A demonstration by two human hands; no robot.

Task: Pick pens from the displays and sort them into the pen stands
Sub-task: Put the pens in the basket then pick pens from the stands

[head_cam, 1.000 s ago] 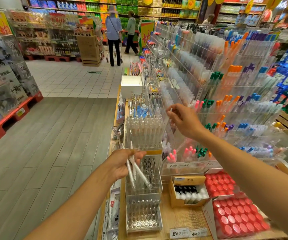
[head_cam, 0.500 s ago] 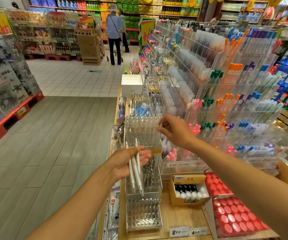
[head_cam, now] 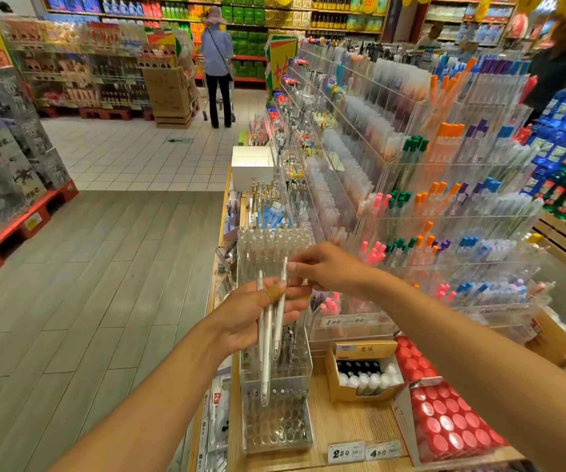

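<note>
Pens (head_cam: 268,321), white-barrelled, a small bunch, gripped upright in left hand (head_cam: 257,315) above clear tiered pen stand (head_cam: 276,403) at near edge of wooden display counter (head_cam: 343,424). Right hand (head_cam: 326,270) just right of bunch, fingertips pinching top of rightmost pen. Judged step: drawing one pen out for slotting into a hole. Best done so: lift straight along barrel, clear of the neighbours; loosen left grip only slightly, lest the others slide out; turn tip downward; aim for a vacant hole in near lower tier; seat fully before letting go. Beware crowded far tier of similar pens (head_cam: 271,247) and carton of small bottles (head_cam: 365,373) to right.
</note>
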